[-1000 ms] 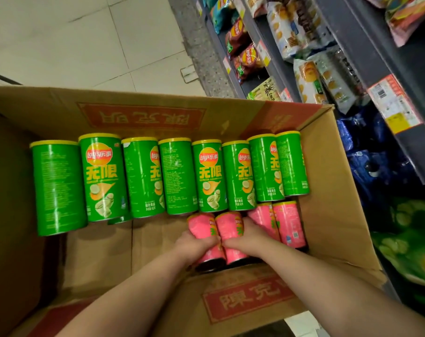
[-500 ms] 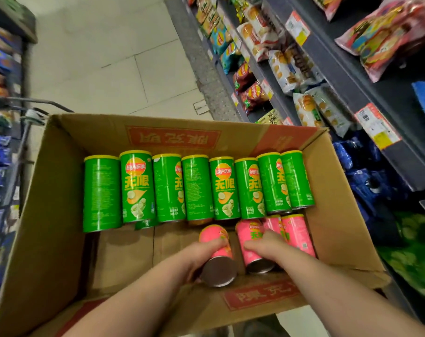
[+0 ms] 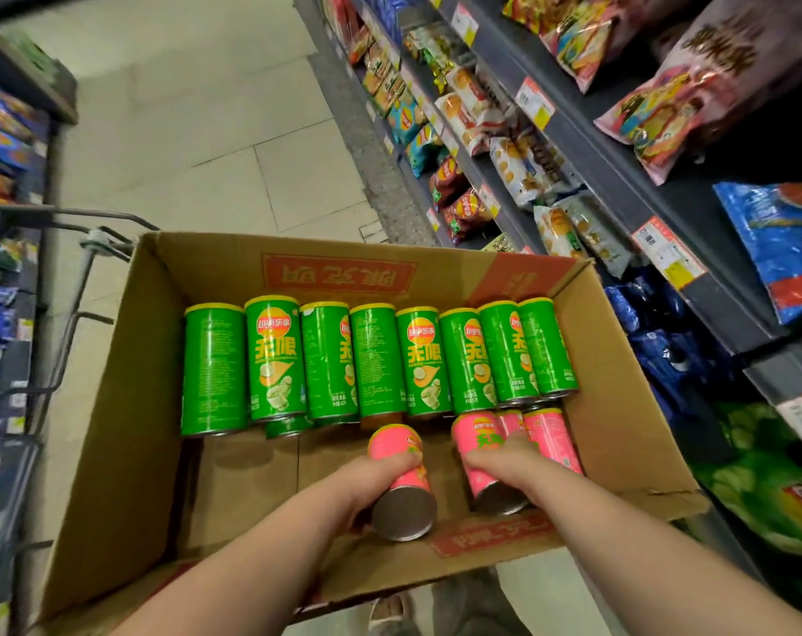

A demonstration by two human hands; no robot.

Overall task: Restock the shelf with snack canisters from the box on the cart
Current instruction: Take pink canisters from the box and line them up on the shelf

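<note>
1. Cart: only some metal tubing shows, at 9 o'clock of the box. The rest is hidden under the cardboard.
2. Both forearms are cut off by the bottom edge. The underside of each grip is hidden.
3. Left hand: fingers curl round the middle of the left pink canister. Its metal base points to 6 o'clock. Can't tell if it touches the box floor.
4. Right hand: fingers wrap the right pink canister. It sits at 3 o'clock of the first one, with a gap between them.
5. Spare pink canisters lie at 1 o'clock of the right hand. One is mostly covered.
6. Green canisters: a row of eight lies on its side across the 12 o'clock half of the box. One more green end peeks from under the row and is barely visible.
7. Shelf stands at 3 o'clock of the box and holds snack bags. The lower tiers are too dark to read.
</note>
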